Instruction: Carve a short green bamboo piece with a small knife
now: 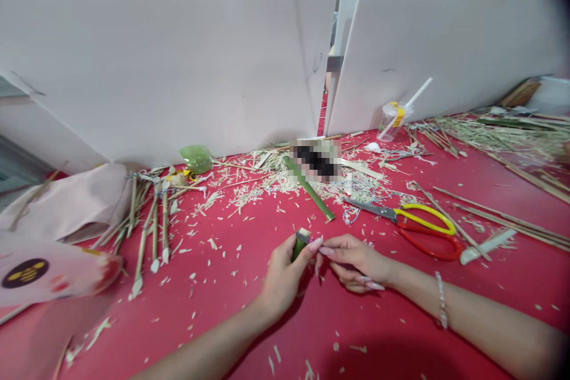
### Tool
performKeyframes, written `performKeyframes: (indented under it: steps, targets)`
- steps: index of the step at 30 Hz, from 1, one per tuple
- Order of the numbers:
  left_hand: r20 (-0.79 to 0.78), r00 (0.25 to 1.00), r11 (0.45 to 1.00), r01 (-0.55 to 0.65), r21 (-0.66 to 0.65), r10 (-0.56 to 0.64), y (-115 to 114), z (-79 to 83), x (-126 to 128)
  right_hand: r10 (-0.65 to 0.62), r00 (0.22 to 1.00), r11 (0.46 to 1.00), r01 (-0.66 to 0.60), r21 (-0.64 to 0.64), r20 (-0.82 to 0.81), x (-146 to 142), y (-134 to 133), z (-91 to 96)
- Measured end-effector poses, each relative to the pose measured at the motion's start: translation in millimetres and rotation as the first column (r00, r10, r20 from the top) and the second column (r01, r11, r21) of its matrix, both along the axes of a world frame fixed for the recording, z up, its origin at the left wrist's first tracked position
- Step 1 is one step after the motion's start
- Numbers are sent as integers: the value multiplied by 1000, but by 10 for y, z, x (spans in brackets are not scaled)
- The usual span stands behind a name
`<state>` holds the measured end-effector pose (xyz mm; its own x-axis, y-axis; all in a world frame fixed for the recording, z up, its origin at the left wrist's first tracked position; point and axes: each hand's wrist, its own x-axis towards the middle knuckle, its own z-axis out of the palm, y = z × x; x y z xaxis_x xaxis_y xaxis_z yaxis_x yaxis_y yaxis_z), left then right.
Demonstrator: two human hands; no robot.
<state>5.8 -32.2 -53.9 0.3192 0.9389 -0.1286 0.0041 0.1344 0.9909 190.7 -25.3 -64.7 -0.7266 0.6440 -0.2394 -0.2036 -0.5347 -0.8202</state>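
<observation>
My left hand (282, 278) grips a short green bamboo piece (301, 243) upright between thumb and fingers. The long pink nails of my right hand (356, 261) touch or nearly touch its top end, with the fingers curled together and nothing visible in them. A beaded bracelet (441, 300) circles my right wrist. Beyond the hands, a long green bamboo strip (309, 189) lies on the red table (312, 320) among pale shavings. Scissors with red and yellow handles (412, 227) lie to the right of that strip.
Several trimmed bamboo sticks (154, 222) lie at the left beside a pink cloth (75, 202). A green lump (196, 159) sits at the back. A plastic cup with a straw (392, 122) stands by white partition boards (169, 65). Long bamboo sticks (503, 219) cover the right.
</observation>
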Motion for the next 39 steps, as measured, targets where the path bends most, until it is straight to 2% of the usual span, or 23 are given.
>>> performKeyframes:
  steps: [4, 10, 21, 32, 39]
  targets:
    - [31, 999, 998, -22, -52, 24, -28, -17, -5, 45, 999, 998, -45, -39, 6, 1, 28, 39]
    - [89, 996, 995, -3, -103, 13, -59, 43, 14, 109, 994, 988, -111, -106, -26, 23, 64, 66]
    - [140, 990, 995, -9, -94, 22, -67, -14, 23, 198, 974, 966, -213, -149, -108, 73, 98, 62]
    - [134, 991, 995, -9, -95, 22, -71, -13, 20, 221, 969, 959, -236, -157, -107, 86, 99, 64]
    - [101, 995, 996, -4, -94, 14, -60, 18, 12, 158, 983, 980, -167, -107, -90, 55, 62, 63]
